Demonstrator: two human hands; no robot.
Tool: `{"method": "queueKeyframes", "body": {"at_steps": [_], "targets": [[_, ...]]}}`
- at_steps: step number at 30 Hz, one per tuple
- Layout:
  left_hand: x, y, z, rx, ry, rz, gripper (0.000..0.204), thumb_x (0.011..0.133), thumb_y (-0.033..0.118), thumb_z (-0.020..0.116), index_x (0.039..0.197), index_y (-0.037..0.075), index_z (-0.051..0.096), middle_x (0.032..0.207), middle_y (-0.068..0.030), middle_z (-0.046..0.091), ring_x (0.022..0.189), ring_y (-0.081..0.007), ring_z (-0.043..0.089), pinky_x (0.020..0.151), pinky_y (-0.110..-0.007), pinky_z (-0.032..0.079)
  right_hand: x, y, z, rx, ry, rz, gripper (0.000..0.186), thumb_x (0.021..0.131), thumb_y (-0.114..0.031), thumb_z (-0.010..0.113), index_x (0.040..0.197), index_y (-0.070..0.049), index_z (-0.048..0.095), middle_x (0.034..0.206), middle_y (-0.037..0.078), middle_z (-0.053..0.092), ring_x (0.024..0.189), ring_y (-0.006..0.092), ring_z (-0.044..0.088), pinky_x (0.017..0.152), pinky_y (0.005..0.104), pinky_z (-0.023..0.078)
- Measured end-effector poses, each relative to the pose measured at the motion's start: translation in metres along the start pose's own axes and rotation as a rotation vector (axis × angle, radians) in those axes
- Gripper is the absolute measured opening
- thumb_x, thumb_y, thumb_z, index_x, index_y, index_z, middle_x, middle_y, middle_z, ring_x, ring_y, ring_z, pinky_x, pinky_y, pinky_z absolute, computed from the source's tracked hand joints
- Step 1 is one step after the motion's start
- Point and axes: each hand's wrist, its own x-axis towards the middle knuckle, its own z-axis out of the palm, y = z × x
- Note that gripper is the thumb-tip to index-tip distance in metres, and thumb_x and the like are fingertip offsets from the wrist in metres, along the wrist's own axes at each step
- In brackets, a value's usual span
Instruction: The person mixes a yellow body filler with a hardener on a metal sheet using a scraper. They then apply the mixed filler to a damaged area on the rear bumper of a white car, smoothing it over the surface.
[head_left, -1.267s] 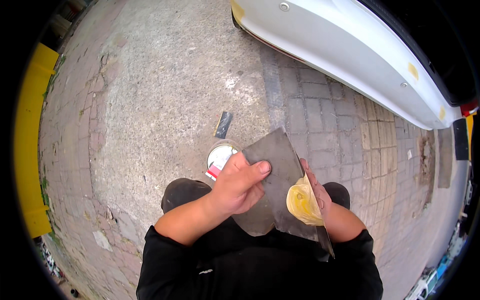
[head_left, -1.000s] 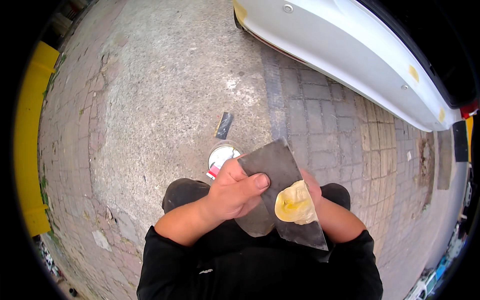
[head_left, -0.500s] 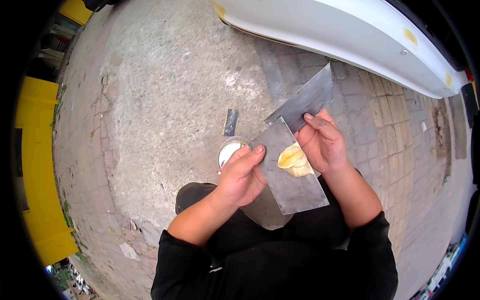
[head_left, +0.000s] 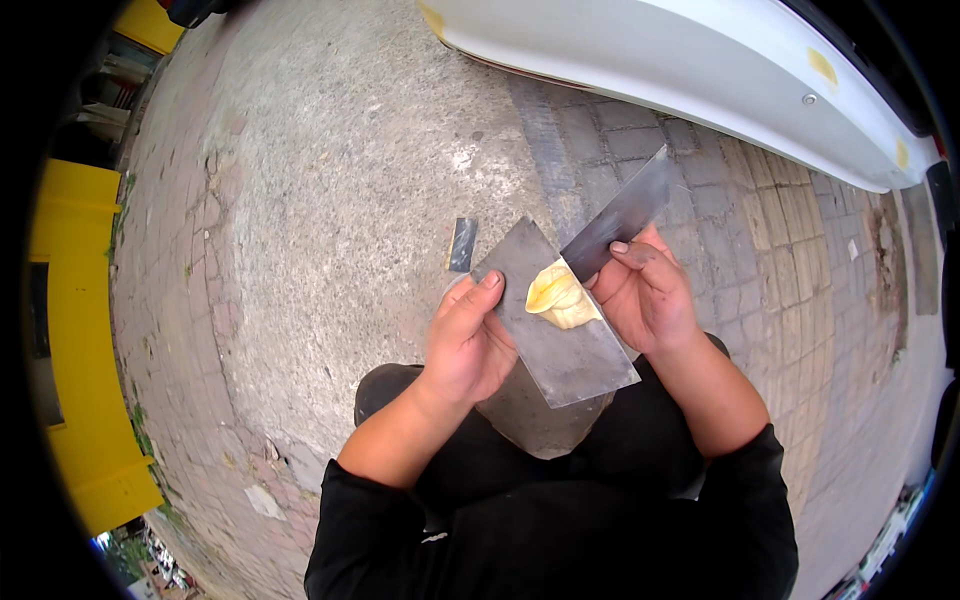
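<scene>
Lower plate (head_left: 575, 365): mid-grey, mottled with paler smudges. Upper plate (head_left: 628, 205): darker grey, faint light streaks. Paste (head_left: 563, 300): cream, brighter yellow streaks. Small strip (head_left: 463, 244): near-black, whitish smears, tan edge. Car panel (head_left: 640, 40): white, dull-yellow patches. Concrete (head_left: 340, 150): grey-beige, speckled. Paving (head_left: 770, 240): grey and tan, brick grid. Clothing (head_left: 560, 530): black. Metal structure (head_left: 85, 350) far left: solid yellow.

bright, diffuse daylight, soft shadows; the yellow panel (head_left: 85, 330) bows near blackened edges.

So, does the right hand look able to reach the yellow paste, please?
Probably yes: the right hand holds a dark plate close by the paste, which lies exposed on the other plate.
</scene>
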Motion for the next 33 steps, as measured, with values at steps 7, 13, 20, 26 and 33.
{"method": "queueKeyframes", "body": {"at_steps": [7, 13, 20, 26, 33], "targets": [[0.014, 0.021, -0.021, 0.029, 0.153, 0.154, 0.042, 0.101, 0.026, 0.04, 0.13, -0.002, 0.05, 0.127, -0.0173, 0.06, 0.115, -0.0304, 0.06, 0.102, -0.047, 0.046, 0.001, -0.008, -0.008, 0.105, -0.11, 0.045, 0.022, 0.087, -0.007, 0.052, 0.109, -0.008, 0.051, 0.094, 0.01, 0.058, 0.092, 0.0213, 0.055, 0.083, 0.0364, 0.045], [0.017, 0.026, -0.02, -0.028, 0.174, 0.154, 0.041, 0.101, 0.024, 0.039, 0.129, -0.004, 0.05, 0.127, -0.0178, 0.06, 0.12, -0.0299, 0.057, 0.106, -0.045, 0.041, 0.006, -0.015, -0.005, 0.282, 0.001, 0.041, 0.019, 0.089, -0.007, 0.051, 0.109, -0.006, 0.052, 0.093, 0.007, 0.057, 0.087, 0.0194, 0.053, 0.081, 0.0336, 0.045], [-0.001, -0.022, 0.005, 0.038, -0.003, -0.089, 0.037, 0.104, 0.022, 0.041, 0.129, -0.004, 0.05, 0.127, -0.0173, 0.06, 0.115, -0.0266, 0.06, 0.1, -0.043, 0.048, 0.012, -0.005, -0.001, 0.151, 0.275, -0.079, 0.02, 0.097, -0.009, 0.05, 0.115, -0.001, 0.05, 0.113, 0.013, 0.061, 0.099, 0.0244, 0.063, 0.083, 0.0396, 0.052], [0.002, -0.019, 0.009, -0.026, -0.002, -0.053, 0.038, 0.105, 0.023, 0.04, 0.131, -0.004, 0.047, 0.129, -0.017, 0.058, 0.115, -0.0262, 0.06, 0.098, -0.041, 0.049, -0.007, -0.001, -0.046, -0.14, -0.04, 0.015, 0.022, 0.097, -0.011, 0.053, 0.114, 0.003, 0.054, 0.113, 0.015, 0.064, 0.079, 0.0203, 0.069, 0.069, 0.0308, 0.057], [0.004, -0.011, 0.007, -0.106, -0.087, 0.003, 0.039, 0.105, 0.023, 0.039, 0.132, -0.005, 0.047, 0.131, -0.018, 0.057, 0.117, -0.0283, 0.059, 0.099, -0.042, 0.048, -0.038, 0.032, -0.027, -0.331, -0.064, -0.158, 0.05, 0.094, -0.014, 0.055, 0.14, 0.0, 0.04, 0.14, 0.015, 0.047, 0.123, 0.025, 0.052, 0.101, 0.0389, 0.045]]}}
